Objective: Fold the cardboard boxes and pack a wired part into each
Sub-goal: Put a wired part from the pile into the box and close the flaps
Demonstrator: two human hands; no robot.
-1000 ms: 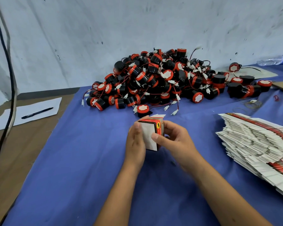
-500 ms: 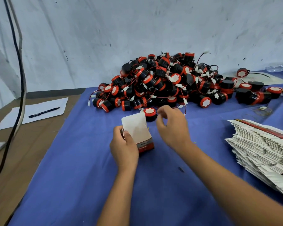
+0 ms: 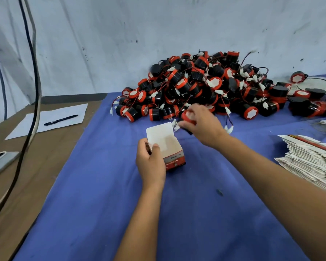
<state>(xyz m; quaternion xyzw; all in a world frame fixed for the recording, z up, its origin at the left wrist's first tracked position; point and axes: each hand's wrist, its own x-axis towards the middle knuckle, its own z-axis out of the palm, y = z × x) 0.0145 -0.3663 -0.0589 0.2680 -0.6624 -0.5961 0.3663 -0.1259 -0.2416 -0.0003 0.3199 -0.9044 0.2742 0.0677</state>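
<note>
At the far left edge of the bench, a grey device (image 3: 0,162) lies on the brown tabletop (image 3: 45,157), with two cables (image 3: 33,76) hanging down in front of the pale wall. Just beyond, a white sheet of paper (image 3: 51,122) lies flat with a black pen (image 3: 61,120) resting on it. A blue cloth (image 3: 102,204) covers the rest of the work surface.

Centre of the cloth: one folded cardboard box (image 3: 167,147) stands upright, top flap raised and open, white interior visible, red printed band along its lower front. The left hand (image 3: 151,162) grasps the box from its left side, thumb over the front rim, fingers curled round the back.

Just beyond and right of the box, the right hand (image 3: 201,125) is closed around a wired part (image 3: 189,117), a black cylinder with red cap; the hand is motion-blurred and the grip detail is not fully clear. The part's white connectors (image 3: 176,126) hang just above the raised flap. The part is held outside the box, near the front edge of the pile.

Behind, a large pile of wired parts (image 3: 205,85) rests against the wall, spreading rightward.

At the right edge, a stack of flat unfolded boxes (image 3: 309,159) lies on the cloth, well apart from the held box
</note>
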